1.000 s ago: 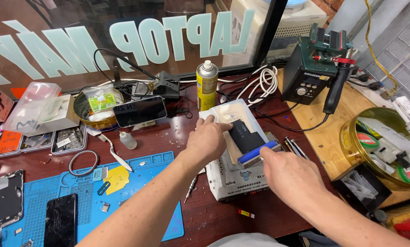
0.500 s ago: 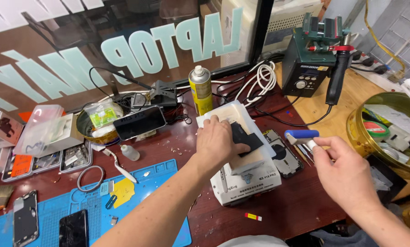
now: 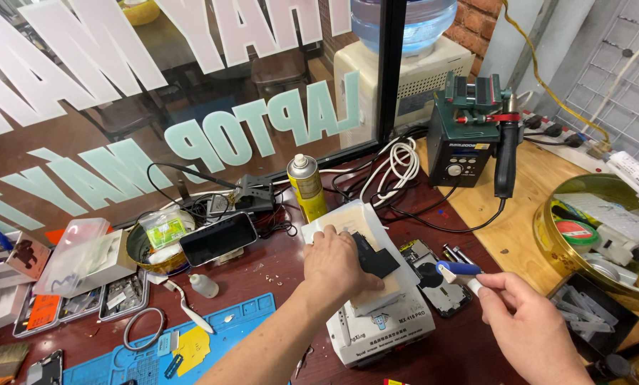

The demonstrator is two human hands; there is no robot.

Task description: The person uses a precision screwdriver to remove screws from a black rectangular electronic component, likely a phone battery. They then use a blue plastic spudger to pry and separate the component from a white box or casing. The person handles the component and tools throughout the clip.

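A black part (image 3: 374, 261) is pinned flat under the left hand (image 3: 341, 265) atop the white machine (image 3: 376, 329); a blue-handled tool (image 3: 459, 269) is gripped by the right hand (image 3: 530, 321) just beside.

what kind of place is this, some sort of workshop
Most likely a phone and electronics repair shop bench. The left hand presses a dark part on a white heating machine, a hot-air soldering station stands behind, and an opened phone lies beside the right hand.
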